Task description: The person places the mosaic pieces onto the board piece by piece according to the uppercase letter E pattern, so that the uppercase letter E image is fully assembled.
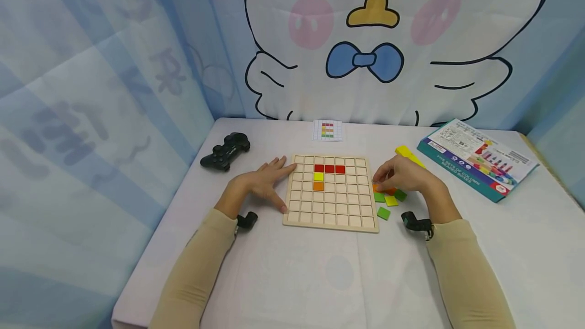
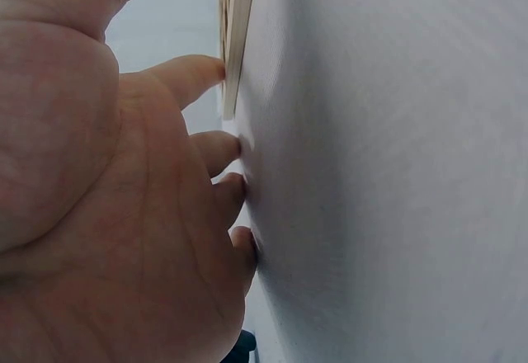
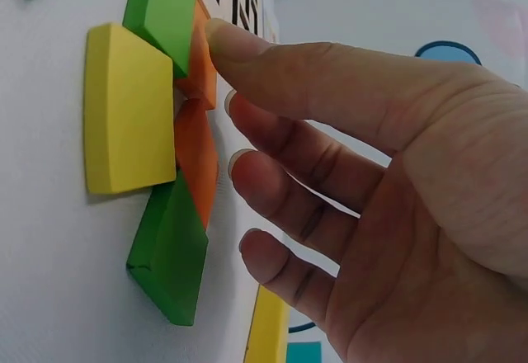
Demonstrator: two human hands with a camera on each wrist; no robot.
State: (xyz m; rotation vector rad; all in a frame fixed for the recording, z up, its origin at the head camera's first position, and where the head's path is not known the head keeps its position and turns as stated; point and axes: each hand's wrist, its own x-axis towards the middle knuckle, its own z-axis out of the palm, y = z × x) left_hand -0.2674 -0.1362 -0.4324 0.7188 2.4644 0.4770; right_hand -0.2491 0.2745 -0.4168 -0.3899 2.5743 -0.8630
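A wooden grid board [image 1: 331, 229] lies on the table, with three red tiles [image 1: 329, 169] in a row and a yellow tile [image 1: 318, 176] and an orange tile [image 1: 318, 186] below the leftmost one. My left hand [image 1: 265, 183] is spread at the board's left edge, thumb and a finger against it. Right of the board, my right hand [image 1: 402, 174] bends over loose tiles; its thumb tip touches an orange tile [image 3: 200, 58] beside a green tile [image 3: 161, 21]. The index fingertip is hidden in the right wrist view. Near it lie a yellow tile [image 3: 132, 111] and a dark green tile [image 3: 169, 252].
At the back lies a pattern card [image 1: 327, 130] with coloured squares. A black game controller [image 1: 226, 151] is at the left. On the right are a yellow piece [image 1: 409, 156] and a teal-edged box [image 1: 477, 159]. One green tile [image 1: 383, 213] lies nearer the front.
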